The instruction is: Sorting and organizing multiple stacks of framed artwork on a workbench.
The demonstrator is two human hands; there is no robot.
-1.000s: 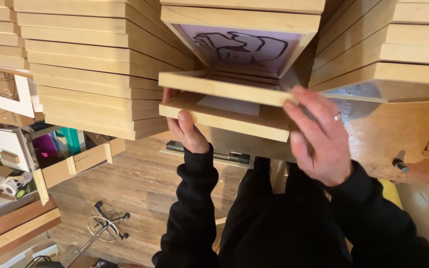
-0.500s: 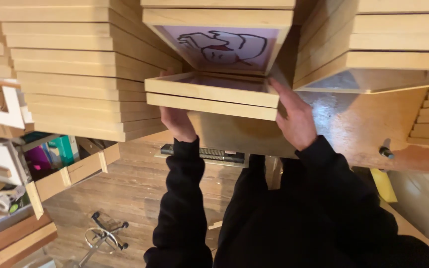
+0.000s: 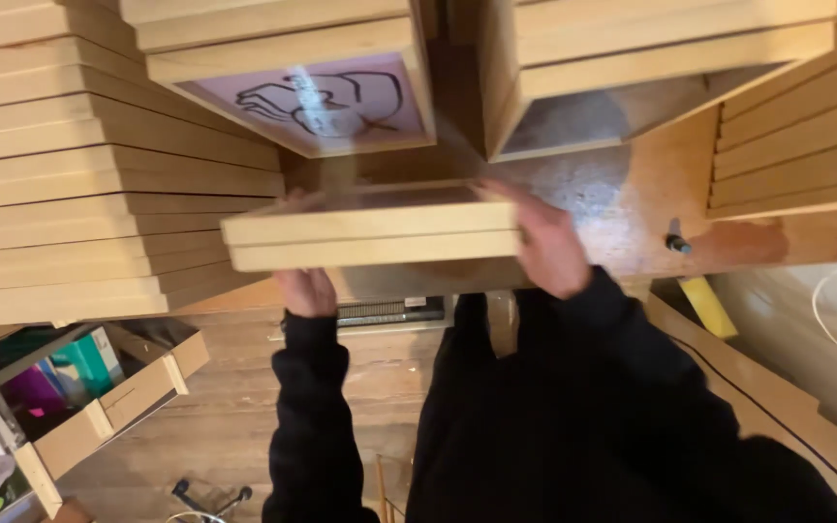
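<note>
both hands, left hand (image 3: pixel 307 289) beneath and right hand (image 3: pixel 546 244) clasped on the end, grip two wooden frames (image 3: pixel 370 235); uneven support could tip them against the stack (image 3: pixel 99 194).

sleeves: long and black, of soft matte cloth, one on each arm, reaching the wrists
cuffs: snug, slightly gathered
torso: same black garment, plain, no print visible
hands: left hand (image 3: pixel 307 291) and right hand (image 3: pixel 546 247) bare, ungloved
</note>
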